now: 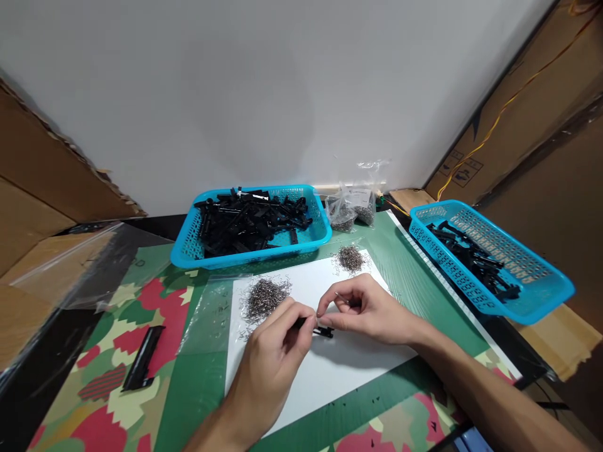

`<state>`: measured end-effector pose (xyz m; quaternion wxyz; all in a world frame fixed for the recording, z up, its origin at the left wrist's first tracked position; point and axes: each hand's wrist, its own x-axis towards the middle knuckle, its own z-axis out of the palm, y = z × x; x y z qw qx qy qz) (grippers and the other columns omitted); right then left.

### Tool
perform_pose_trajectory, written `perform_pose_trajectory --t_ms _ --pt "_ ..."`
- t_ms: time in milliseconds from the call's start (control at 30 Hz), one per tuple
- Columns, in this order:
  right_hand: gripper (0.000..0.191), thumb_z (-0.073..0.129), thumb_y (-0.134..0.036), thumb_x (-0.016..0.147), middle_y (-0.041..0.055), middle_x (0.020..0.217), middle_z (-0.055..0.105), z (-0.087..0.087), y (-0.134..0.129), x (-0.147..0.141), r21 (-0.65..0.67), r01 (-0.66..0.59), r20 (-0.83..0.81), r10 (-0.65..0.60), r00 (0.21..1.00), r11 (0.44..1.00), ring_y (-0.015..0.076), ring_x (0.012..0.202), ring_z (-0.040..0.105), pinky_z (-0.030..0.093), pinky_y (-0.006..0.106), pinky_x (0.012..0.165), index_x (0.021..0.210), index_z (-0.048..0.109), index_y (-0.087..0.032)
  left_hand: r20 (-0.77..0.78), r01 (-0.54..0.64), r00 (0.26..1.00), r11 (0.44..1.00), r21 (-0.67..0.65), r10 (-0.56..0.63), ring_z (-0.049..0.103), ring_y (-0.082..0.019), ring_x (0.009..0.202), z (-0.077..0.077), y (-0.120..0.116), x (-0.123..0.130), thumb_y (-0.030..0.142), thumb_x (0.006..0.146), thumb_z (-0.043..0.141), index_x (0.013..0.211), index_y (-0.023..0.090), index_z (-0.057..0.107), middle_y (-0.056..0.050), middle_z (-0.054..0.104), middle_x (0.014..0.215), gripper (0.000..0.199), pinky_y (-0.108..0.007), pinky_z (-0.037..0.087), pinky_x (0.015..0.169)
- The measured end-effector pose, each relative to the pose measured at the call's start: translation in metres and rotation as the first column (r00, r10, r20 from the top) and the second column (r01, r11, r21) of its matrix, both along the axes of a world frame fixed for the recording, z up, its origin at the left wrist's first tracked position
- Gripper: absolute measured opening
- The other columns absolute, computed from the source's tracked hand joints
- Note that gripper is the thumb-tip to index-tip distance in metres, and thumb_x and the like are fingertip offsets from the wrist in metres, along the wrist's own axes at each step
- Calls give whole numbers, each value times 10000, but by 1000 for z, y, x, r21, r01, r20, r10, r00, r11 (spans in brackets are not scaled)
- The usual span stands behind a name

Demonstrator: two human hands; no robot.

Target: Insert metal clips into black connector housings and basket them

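Between the thumb and fingers of my left hand is a slim black plastic part, its end sticking out to the right. My right hand meets it from the right, thumb and forefinger pinched close to the part. What those fingertips hold is too small to make out. Both hands are over a white sheet. A large pile of small metal wire pieces lies just beyond my left hand, and a smaller wire pile lies beyond my right hand.
A blue basket full of black parts stands at the back, beside clear bags of metal pieces. Another blue basket with black parts is at right. One long black piece lies at left, near a clear plastic bag.
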<state>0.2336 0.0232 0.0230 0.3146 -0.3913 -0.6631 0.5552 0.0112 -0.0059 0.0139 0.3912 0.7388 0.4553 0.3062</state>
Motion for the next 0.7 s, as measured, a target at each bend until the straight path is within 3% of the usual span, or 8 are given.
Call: perform_pose_trajectory --t_ms 167,367,533,700 --pt "141 749 -293 935 -80 608 388 1 -3 -4 25 32 0 -32 1000 999 90 584 329 256 241 537 911 786 -160 -119 5 993 981 193 18 548 -117 685 -6 -3 -3 294 1104 492 1022 248 670 17 577 907 201 -240 398 624" --pt "69 709 -177 861 -102 554 320 0 -1 -1 84 139 75 -145 986 987 78 531 269 227 243 502 811 750 -153 -156 -15 986 972 235 53 624 -89 652 -10 -3 -3 315 1090 573 1162 284 713 28 687 1027 161 -226 446 606" --pt "101 683 -150 817 -96 529 344 -2 8 7 95 236 209 -251 945 967 81 516 287 223 255 490 730 733 -152 -188 -62 973 937 343 133 748 -126 725 -15 -2 -6 313 997 737 1206 316 773 54 802 1007 212 -236 494 595" --pt "127 656 -105 808 -80 528 429 -2 9 5 124 221 354 -251 901 967 83 515 331 243 256 493 728 741 -156 -185 -21 976 896 444 114 808 -175 811 -17 0 -7 317 1015 712 1180 259 790 28 847 1027 192 -270 550 639"
